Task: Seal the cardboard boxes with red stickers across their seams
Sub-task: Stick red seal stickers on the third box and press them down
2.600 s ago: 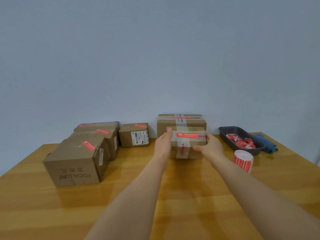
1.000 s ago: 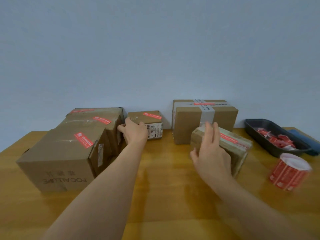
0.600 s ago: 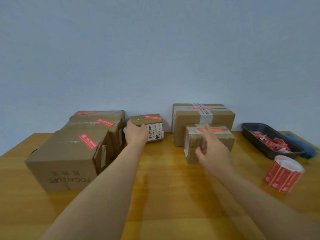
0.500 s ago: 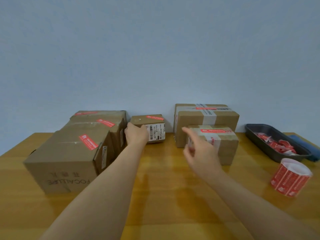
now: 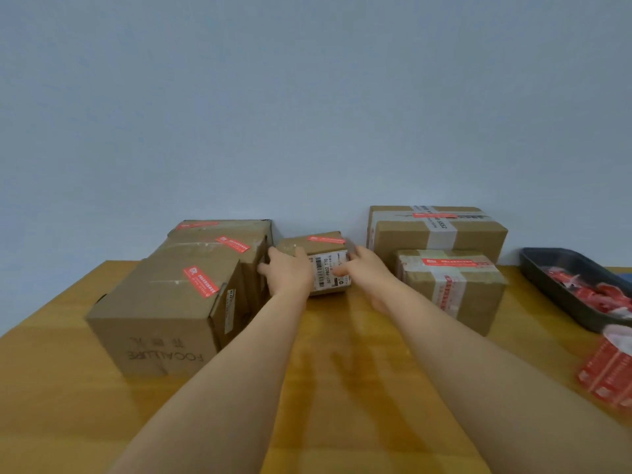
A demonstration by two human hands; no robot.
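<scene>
A small cardboard box (image 5: 326,265) with a white barcode label and a red sticker on top sits at the back of the wooden table (image 5: 342,371). My left hand (image 5: 285,273) grips its left side. On its right side my right hand (image 5: 364,268) holds it, thumb across the label. A taped box (image 5: 455,285) with a red sticker on its top stands free to the right. The roll of red stickers (image 5: 608,367) lies at the right edge, blurred.
Three larger stickered boxes (image 5: 178,302) stand in a row on the left. A big taped box (image 5: 434,230) stands against the wall behind the taped one. A dark tray (image 5: 547,268) with red scraps sits at the far right.
My right hand let go of the taped box after setting it down and moved left onto the small labelled box. My left hand stayed on that box's left side.
</scene>
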